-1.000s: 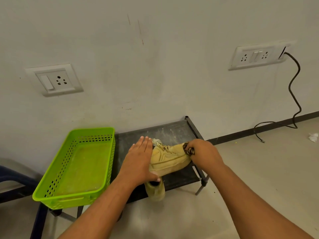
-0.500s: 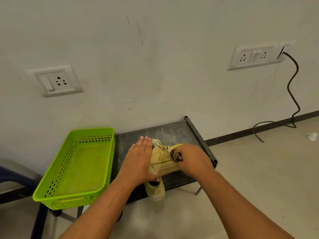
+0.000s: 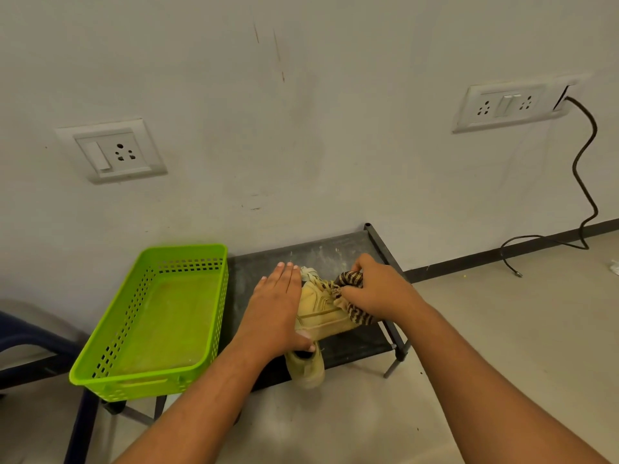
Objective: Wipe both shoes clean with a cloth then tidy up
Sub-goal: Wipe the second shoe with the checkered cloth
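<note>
Nearest to me on my far-off screen, a second tan shoe (image 3: 306, 368) sits at the front edge of the black rack (image 3: 335, 251) with its open top facing up (I cannot tell if it rests on the rack or lower down). Just behind it is the left hand (image 3: 278, 306). Its fingers are straight and pressed side by side, laid flat over the left end of the first tan shoe (image 3: 320, 311), and the thumb lies against the shoe's near side. That shoe lies on top of the rack, between the two hands, with its white laces (image 3: 310, 272) on the far side. The right hand (image 3: 382, 293) is curled tight round a striped cloth (image 3: 351, 279) — brown and cream — and holds it against the right end of the shoe. A bit of cloth pokes out under the hand too.

To the left, right against the rack, stands a green basket (image 3: 134, 386) with little holes in its walls. A dark blue chair (image 3: 20, 333) peeks in at the left edge.

Farther back is the grey wall (image 3: 301, 128). It has a white socket (image 3: 115, 150) on the left and a wider socket plate (image 3: 505, 103) on the right. A black cable (image 3: 582, 162) hangs from that plate down to the floor (image 3: 502, 329) — its loose end lies there.
</note>
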